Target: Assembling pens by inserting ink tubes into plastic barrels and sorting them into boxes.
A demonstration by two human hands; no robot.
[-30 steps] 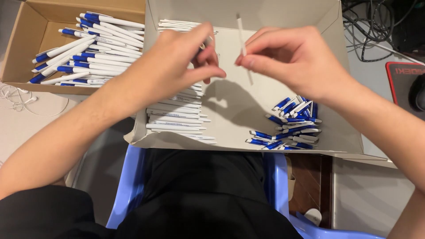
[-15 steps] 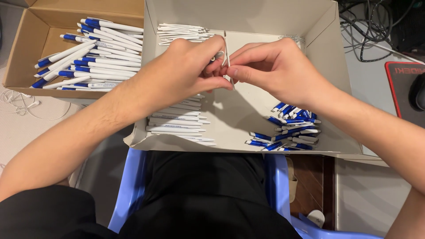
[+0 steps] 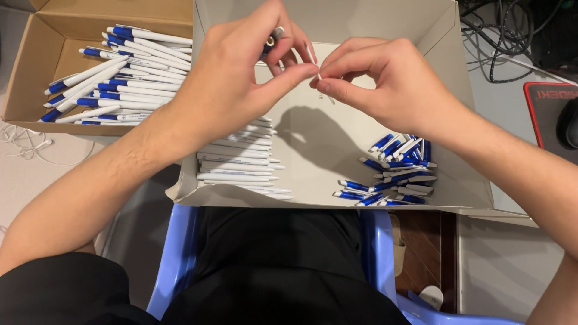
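My left hand (image 3: pixel 235 84) is closed around a white pen barrel (image 3: pixel 274 37); only the barrel's end shows above my fingers. My right hand (image 3: pixel 385 84) pinches a thin white refill (image 3: pixel 312 57) between thumb and forefinger. The fingertips of both hands meet above the white cardboard box (image 3: pixel 445 36). Inside that box, a pile of white pen barrels (image 3: pixel 238 159) lies below my left hand. A heap of blue pen parts (image 3: pixel 397 171) lies below my right wrist.
A brown cardboard box (image 3: pixel 36 42) at the upper left holds several assembled white-and-blue pens (image 3: pixel 114 72). Black cables (image 3: pixel 506 36) and a red-edged black pad (image 3: pixel 548 114) lie at the right. I sit on a blue plastic chair (image 3: pixel 174 259).
My right hand held the refill upright and apart from my left hand. The hands then came together, and most of the refill is now hidden between the fingers.
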